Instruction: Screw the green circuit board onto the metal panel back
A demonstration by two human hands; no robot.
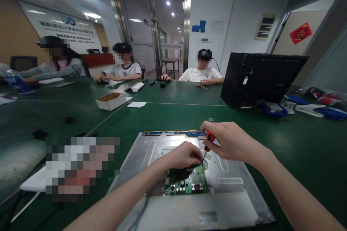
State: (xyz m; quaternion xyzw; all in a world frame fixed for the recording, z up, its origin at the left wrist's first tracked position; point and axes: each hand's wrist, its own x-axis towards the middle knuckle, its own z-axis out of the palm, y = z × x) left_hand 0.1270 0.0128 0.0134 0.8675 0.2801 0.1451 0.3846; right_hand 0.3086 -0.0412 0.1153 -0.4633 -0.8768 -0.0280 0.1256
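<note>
A silver metal monitor back panel (235,202) lies flat on the green table (298,144) in front of me. A green circuit board (189,184) sits on its middle. My right hand (230,140) is closed round an orange-handled screwdriver (209,140), its tip down at the board's upper right corner. My left hand (181,156) rests with curled fingers on the top edge of the board, right beside the screwdriver tip. Grey cables (148,198) run from the board toward me.
A black monitor shell (260,79) stands at the right, with blue and white items beyond it. A small open cardboard box (111,101) and a paper slip lie mid-table. Three people sit at the far side. A blurred patch covers something at my left.
</note>
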